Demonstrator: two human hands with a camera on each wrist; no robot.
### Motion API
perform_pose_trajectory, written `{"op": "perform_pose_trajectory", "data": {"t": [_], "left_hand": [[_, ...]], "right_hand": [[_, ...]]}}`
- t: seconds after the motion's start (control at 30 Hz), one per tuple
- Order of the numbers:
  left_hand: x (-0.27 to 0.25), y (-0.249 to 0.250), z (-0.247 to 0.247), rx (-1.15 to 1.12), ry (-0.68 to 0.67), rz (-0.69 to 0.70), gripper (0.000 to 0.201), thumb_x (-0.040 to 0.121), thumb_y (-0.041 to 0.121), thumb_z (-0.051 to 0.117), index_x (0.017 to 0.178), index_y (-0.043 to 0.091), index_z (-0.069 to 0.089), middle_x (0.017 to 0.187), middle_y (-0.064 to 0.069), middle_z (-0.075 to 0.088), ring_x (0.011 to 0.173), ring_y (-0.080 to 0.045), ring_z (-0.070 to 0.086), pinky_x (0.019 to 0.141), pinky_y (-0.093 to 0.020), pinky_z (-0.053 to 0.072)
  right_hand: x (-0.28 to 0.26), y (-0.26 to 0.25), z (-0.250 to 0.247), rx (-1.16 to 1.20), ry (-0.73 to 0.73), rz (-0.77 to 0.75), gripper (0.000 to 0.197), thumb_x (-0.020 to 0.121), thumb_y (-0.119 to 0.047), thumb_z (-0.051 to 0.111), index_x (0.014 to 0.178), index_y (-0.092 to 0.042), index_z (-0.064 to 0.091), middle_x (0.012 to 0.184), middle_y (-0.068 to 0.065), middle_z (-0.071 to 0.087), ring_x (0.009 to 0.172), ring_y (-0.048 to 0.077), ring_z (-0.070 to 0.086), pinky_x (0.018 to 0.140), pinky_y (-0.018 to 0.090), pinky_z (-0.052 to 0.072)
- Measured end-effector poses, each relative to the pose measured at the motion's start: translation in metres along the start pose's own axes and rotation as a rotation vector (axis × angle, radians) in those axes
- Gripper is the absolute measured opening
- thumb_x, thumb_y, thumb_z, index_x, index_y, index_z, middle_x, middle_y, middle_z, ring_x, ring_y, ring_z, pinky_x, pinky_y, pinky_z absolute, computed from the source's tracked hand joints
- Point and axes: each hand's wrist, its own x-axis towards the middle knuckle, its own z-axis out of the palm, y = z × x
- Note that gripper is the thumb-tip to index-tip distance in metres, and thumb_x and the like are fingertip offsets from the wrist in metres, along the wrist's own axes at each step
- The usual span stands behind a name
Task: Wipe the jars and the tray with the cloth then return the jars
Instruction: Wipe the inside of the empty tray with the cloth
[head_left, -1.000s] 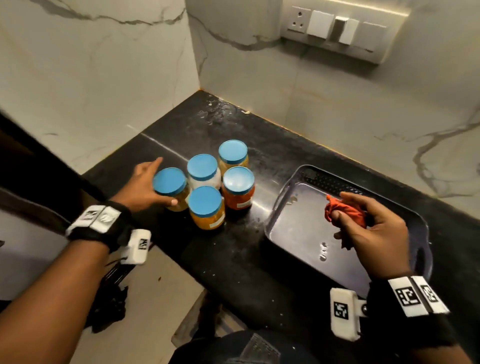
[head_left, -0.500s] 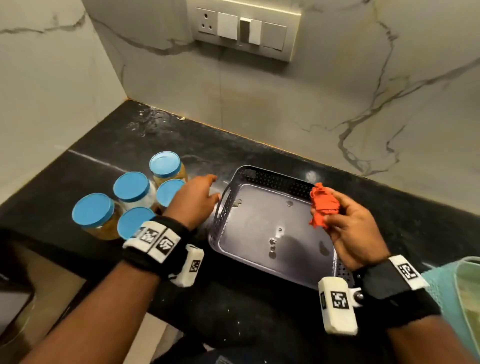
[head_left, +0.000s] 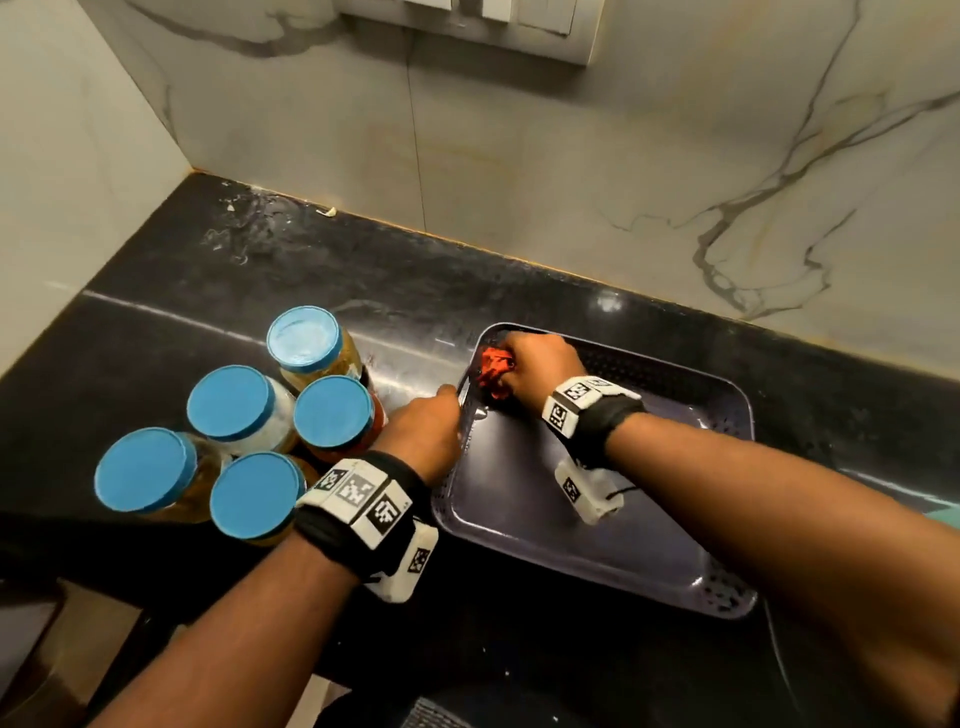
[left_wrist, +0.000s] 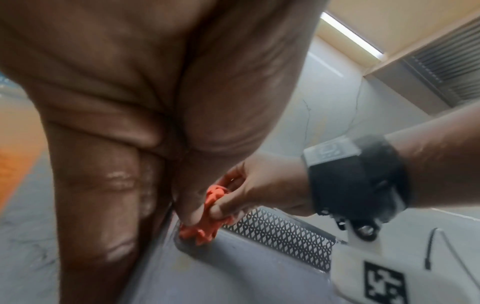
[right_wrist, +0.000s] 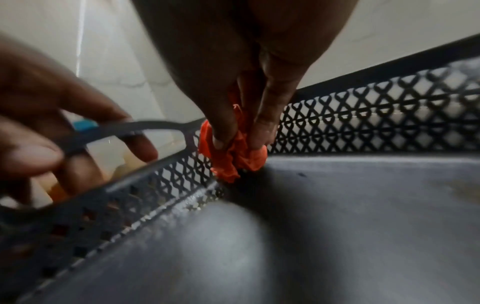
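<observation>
Pinching the orange cloth into the tray's far-left corner, right hand; left hand grips the tray's handle.

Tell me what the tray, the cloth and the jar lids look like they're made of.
Tray: likely dark grey moulded plastic, perhaps coated metal; smooth, slightly glossy floor, lattice-perforated walls.
Cloth: thin orange fabric, matte, crumpled into soft folds under the right hand.
Jar lids: probably blue plastic; flat, matte, uniform colour. The jars beneath look clear, glass or plastic I can't tell.
</observation>
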Motion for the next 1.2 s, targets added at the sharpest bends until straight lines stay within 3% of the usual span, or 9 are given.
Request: {"op": "perform_pose_trajectory", "data": {"t": [0.17, 0.23, 0.43, 0.53, 0.67, 0.77, 0.9, 1.03, 1.2], "left_hand": [[-0.001, -0.007, -0.004, -0.049, -0.01, 0.057, 0.029, 0.098, 0.017, 0.049, 0.126, 0.009, 0.047, 0.115, -0.023, 0.065, 0.107, -0.042, 0.061, 0.077, -0.038, 0.042], [-0.003, -0.01, -0.002, -0.088, 0.006, 0.052, 0.029, 0.097, 0.017, 0.051, 0.125, 0.01, 0.048, 0.115, -0.022, 0.066, 0.108, -0.041, 0.061, 0.082, -0.042, 0.047], [-0.012, -0.005, 0.006, -0.199, 0.051, -0.02, 0.028, 0.096, 0.012, 0.053, 0.123, 0.007, 0.049, 0.114, -0.022, 0.065, 0.11, -0.04, 0.061, 0.09, -0.043, 0.049], [-0.013, -0.004, 0.007, -0.213, 0.059, -0.03, 0.029, 0.095, 0.01, 0.052, 0.124, 0.007, 0.049, 0.115, -0.02, 0.066, 0.11, -0.038, 0.061, 0.092, -0.045, 0.05], [-0.011, -0.002, 0.005, -0.157, 0.064, -0.021, 0.029, 0.094, 0.009, 0.052, 0.123, 0.006, 0.047, 0.114, -0.023, 0.065, 0.108, -0.041, 0.062, 0.089, -0.045, 0.05], [-0.011, 0.002, 0.003, -0.073, 0.071, 0.002, 0.031, 0.095, 0.009, 0.051, 0.125, 0.004, 0.045, 0.11, -0.024, 0.065, 0.105, -0.043, 0.062, 0.079, -0.042, 0.045], [-0.01, 0.002, 0.002, 0.005, 0.094, 0.02, 0.032, 0.097, 0.008, 0.048, 0.128, 0.006, 0.044, 0.11, -0.024, 0.065, 0.103, -0.044, 0.062, 0.073, -0.04, 0.04], [-0.007, -0.001, 0.001, 0.024, 0.097, 0.018, 0.032, 0.096, 0.008, 0.047, 0.128, 0.006, 0.046, 0.112, -0.024, 0.063, 0.105, -0.044, 0.061, 0.076, -0.041, 0.04], [0.011, 0.004, -0.004, -0.017, 0.131, 0.068, 0.029, 0.094, 0.011, 0.055, 0.123, 0.011, 0.051, 0.11, -0.022, 0.067, 0.102, -0.042, 0.063, 0.077, -0.041, 0.047]], "right_hand": [[0.027, 0.003, 0.005, -0.11, -0.106, -0.083, 0.012, 0.083, -0.014, 0.064, 0.088, -0.007, 0.072, 0.093, 0.013, 0.072, 0.092, 0.034, 0.065, 0.065, 0.028, 0.036], [0.029, 0.0, 0.008, -0.115, -0.136, -0.121, 0.011, 0.082, -0.017, 0.066, 0.083, -0.008, 0.072, 0.087, 0.013, 0.07, 0.088, 0.034, 0.064, 0.064, 0.029, 0.034], [-0.018, -0.015, 0.026, -0.155, -0.292, -0.357, 0.013, 0.081, -0.02, 0.074, 0.092, -0.014, 0.077, 0.095, 0.007, 0.071, 0.084, 0.021, 0.062, 0.068, 0.023, 0.034], [-0.049, -0.016, 0.037, -0.154, -0.497, -0.461, 0.013, 0.088, -0.01, 0.065, 0.097, -0.004, 0.073, 0.097, 0.01, 0.072, 0.087, 0.027, 0.069, 0.079, 0.034, 0.055], [-0.061, -0.014, 0.051, -0.378, -0.521, -0.797, 0.021, 0.091, -0.01, 0.059, 0.094, 0.006, 0.072, 0.102, 0.021, 0.066, 0.091, 0.037, 0.065, 0.084, 0.045, 0.055], [-0.058, -0.021, 0.044, -0.456, -0.596, -0.895, 0.022, 0.093, -0.007, 0.055, 0.093, 0.006, 0.074, 0.103, 0.023, 0.066, 0.094, 0.038, 0.064, 0.086, 0.045, 0.053], [-0.067, -0.011, 0.04, -0.446, -0.678, -0.86, 0.017, 0.091, -0.007, 0.058, 0.092, 0.004, 0.072, 0.107, 0.02, 0.063, 0.097, 0.032, 0.063, 0.077, 0.02, 0.044], [-0.097, 0.054, 0.033, -0.347, -0.68, -0.913, 0.022, 0.088, -0.015, 0.053, 0.087, 0.002, 0.067, 0.101, 0.024, 0.061, 0.09, 0.037, 0.064, 0.078, 0.038, 0.053], [-0.133, 0.1, 0.024, -0.323, -0.573, -0.863, 0.016, 0.084, -0.016, 0.062, 0.071, -0.007, 0.067, 0.087, 0.01, 0.061, 0.072, 0.024, 0.064, 0.066, 0.024, 0.05]]}}
